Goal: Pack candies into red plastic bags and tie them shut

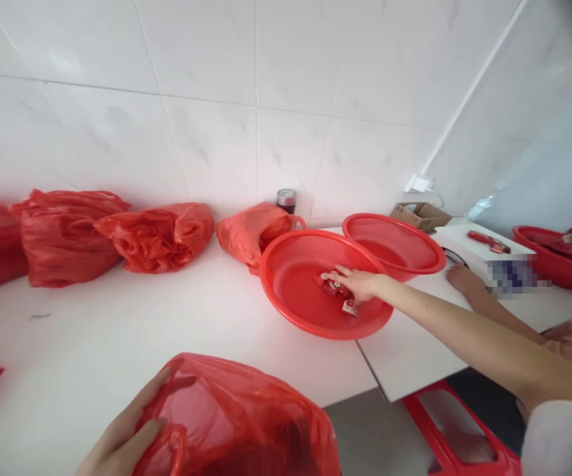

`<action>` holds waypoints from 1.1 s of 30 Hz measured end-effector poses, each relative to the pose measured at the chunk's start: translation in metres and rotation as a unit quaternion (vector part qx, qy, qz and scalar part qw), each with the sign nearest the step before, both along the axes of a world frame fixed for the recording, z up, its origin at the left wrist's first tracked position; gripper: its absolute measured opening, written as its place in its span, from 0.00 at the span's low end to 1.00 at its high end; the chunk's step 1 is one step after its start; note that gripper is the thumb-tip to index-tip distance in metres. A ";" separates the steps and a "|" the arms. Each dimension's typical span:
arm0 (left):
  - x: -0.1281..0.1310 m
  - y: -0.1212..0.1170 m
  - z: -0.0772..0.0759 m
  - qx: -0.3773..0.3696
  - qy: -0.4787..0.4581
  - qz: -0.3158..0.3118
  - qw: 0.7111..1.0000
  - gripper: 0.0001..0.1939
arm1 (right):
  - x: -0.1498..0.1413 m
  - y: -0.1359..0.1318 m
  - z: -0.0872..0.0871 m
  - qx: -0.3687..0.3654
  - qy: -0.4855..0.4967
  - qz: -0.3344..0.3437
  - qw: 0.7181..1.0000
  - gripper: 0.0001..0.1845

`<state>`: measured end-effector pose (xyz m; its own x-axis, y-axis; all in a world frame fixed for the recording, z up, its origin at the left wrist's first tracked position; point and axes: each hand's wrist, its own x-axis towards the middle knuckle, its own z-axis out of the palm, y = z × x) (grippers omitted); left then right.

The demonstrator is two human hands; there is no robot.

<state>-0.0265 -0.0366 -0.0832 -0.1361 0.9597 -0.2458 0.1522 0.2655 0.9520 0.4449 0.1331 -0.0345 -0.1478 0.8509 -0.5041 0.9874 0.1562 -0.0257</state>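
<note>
No readable text anywhere

So the red bag (260, 410) is thin, kinda see-through plastic, all crinkly and puffed out, with something darker showing low inside. It's at the near edge of the white table (166, 324). The red basket (298, 301) is round plastic with little holes around the sides, open side up, near the table's right end. The small packets (332, 285) are red with whitish bits, bunched loosely toward the basket's right side.

Tiled wall (206, 145) (faintly veined), white table (117, 324), red stool (429, 423)
</note>
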 end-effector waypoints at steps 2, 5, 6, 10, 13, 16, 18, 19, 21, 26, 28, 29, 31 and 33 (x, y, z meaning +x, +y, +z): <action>0.007 0.000 0.000 -0.005 -0.010 -0.006 1.000 0.26 | 0.009 0.008 -0.020 0.009 0.000 0.045 0.999 0.68; 0.016 0.002 0.000 0.005 -0.013 -0.008 1.000 0.25 | 0.007 0.017 -0.035 0.009 0.005 0.076 0.997 0.66; 0.017 0.004 0.000 0.005 -0.014 -0.012 1.000 0.25 | 0.005 0.021 -0.036 0.002 0.005 0.081 0.997 0.66; 0.023 0.013 0.002 -0.025 -0.014 0.001 1.000 0.27 | -0.001 0.033 -0.033 -0.012 0.039 0.091 0.995 0.64; 0.035 0.019 0.009 -0.037 -0.066 0.111 0.991 0.30 | -0.003 0.034 -0.032 -0.004 0.076 0.071 0.995 0.52; 0.051 0.021 0.014 -0.030 -0.135 0.189 0.972 0.33 | -0.007 0.026 -0.032 0.001 0.107 0.056 0.993 0.37; 0.059 0.020 0.014 -0.029 -0.161 0.186 0.969 0.33 | -0.011 0.019 -0.031 0.009 0.124 0.052 0.991 0.27; 0.061 0.019 0.014 -0.032 -0.168 0.175 0.969 0.33 | -0.013 0.017 -0.029 0.013 0.131 0.050 0.990 0.23; 0.062 0.018 0.012 -0.038 -0.173 0.164 0.970 0.32 | -0.017 0.013 -0.021 0.013 0.152 0.043 0.987 0.17; 0.059 0.017 0.010 -0.055 -0.181 0.183 0.965 0.32 | -0.031 0.013 0.020 0.061 0.243 0.037 0.967 0.16; 0.061 0.018 0.009 -0.055 -0.189 0.181 0.964 0.33 | -0.044 0.006 0.039 0.094 0.304 0.040 0.947 0.16; 0.062 0.018 0.009 -0.054 -0.191 0.175 0.964 0.34 | -0.055 -0.002 0.047 0.096 0.342 0.039 0.934 0.16; 0.066 0.020 0.008 -0.049 -0.192 0.161 0.967 0.35 | -0.084 -0.025 0.058 0.065 0.434 0.031 0.898 0.18; 0.070 0.021 0.006 -0.042 -0.194 0.140 0.970 0.37 | -0.123 -0.057 0.059 -0.014 0.527 0.032 0.849 0.20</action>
